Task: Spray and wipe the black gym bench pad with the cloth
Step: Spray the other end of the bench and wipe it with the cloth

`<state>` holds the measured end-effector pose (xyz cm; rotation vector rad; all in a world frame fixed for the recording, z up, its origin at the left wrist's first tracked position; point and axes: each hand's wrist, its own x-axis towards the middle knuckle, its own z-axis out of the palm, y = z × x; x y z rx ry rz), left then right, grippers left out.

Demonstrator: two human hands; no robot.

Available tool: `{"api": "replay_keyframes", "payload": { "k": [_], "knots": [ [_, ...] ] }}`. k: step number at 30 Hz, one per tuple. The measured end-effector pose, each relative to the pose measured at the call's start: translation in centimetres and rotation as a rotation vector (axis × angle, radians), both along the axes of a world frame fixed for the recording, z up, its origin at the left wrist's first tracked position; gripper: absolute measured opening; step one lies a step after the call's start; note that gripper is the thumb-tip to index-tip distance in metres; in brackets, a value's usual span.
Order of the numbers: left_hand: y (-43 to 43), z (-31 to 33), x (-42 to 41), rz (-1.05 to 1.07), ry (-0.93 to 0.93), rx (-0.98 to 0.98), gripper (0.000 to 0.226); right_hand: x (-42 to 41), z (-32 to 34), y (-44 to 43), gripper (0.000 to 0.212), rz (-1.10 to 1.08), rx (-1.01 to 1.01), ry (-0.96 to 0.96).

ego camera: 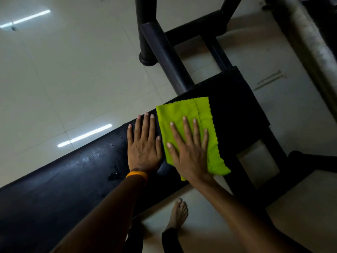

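The black gym bench pad (60, 181) runs from the lower left up to the centre right, with wet droplets on its left part. A bright green cloth (184, 114) lies flat on the pad near its far end. My right hand (189, 148) presses flat on the cloth with fingers spread. Beside it, my left hand (144, 143) rests flat on the bare pad just left of the cloth, an orange band at the wrist. No spray bottle is in view.
Black metal frame tubes (164, 50) rise behind the pad's far end, and a lower frame bar (255, 172) runs under it on the right. Pale floor tiles (73, 70) surround the bench. A bare foot (179, 212) stands on the floor below the pad.
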<state>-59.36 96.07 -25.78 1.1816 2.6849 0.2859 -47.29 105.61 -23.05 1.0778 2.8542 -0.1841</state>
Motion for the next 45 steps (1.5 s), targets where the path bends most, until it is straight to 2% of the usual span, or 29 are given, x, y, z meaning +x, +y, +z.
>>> {"api": "replay_keyframes", "payload": {
  "k": [2,3,6,9,12,15,19,23,26,29,33,35,37,40,43,45],
  "knots": [
    [0.0,-0.1,-0.1,0.006,0.010,-0.006,0.068,-0.2,-0.2,5.9,0.063,0.181,-0.007,-0.001],
    [0.0,-0.1,-0.1,0.007,0.017,-0.008,0.068,-1.0,-0.3,9.2,0.064,0.167,0.007,-0.001],
    [0.0,-0.2,0.1,0.014,0.023,-0.014,0.067,-3.0,-0.7,14.5,0.065,-0.140,0.050,0.040],
    [0.1,-0.1,0.1,0.012,0.018,-0.012,0.067,-2.0,-0.8,9.2,0.066,-0.249,0.083,0.045],
    [0.1,0.0,0.1,0.019,0.011,-0.012,0.067,2.5,-0.2,3.1,0.068,-0.096,0.035,-0.001],
    [0.0,0.1,0.1,0.019,0.012,-0.005,0.066,4.5,-0.6,7.0,0.070,-0.011,0.028,-0.013],
    [0.0,0.2,0.3,0.006,0.009,-0.003,0.066,4.1,-0.6,13.8,0.070,-0.295,0.013,0.045],
    [0.2,1.0,0.1,0.015,-0.020,0.015,0.066,6.2,-1.4,5.3,0.066,-0.523,0.052,0.128],
    [1.8,2.0,-0.1,-0.083,0.002,0.120,0.063,7.9,-1.8,0.5,0.065,-0.450,-0.035,0.143],
    [5.1,1.8,0.1,-0.255,-0.056,0.168,0.065,8.4,-1.9,5.4,0.066,-0.302,0.004,0.125],
    [6.5,0.3,0.4,-0.297,0.010,0.054,0.068,6.1,-1.7,15.2,0.071,-0.550,0.050,0.109],
    [6.4,0.3,0.4,-0.295,0.026,0.050,0.069,4.5,-1.6,15.4,0.071,-0.616,0.060,0.099],
    [6.4,0.4,0.4,-0.301,0.024,0.050,0.069,3.8,-1.3,12.4,0.069,-0.521,0.082,0.070],
    [6.6,0.3,0.4,-0.304,0.025,0.045,0.070,3.8,-0.7,9.8,0.068,-0.219,0.081,-0.023],
    [6.5,0.2,0.3,-0.302,0.030,0.052,0.070,1.2,-0.3,16.6,0.070,0.017,0.036,-0.059],
    [6.5,0.1,0.3,-0.306,0.036,0.053,0.071,-1.2,-0.2,21.4,0.069,-0.051,0.016,-0.029]
  ]
}}
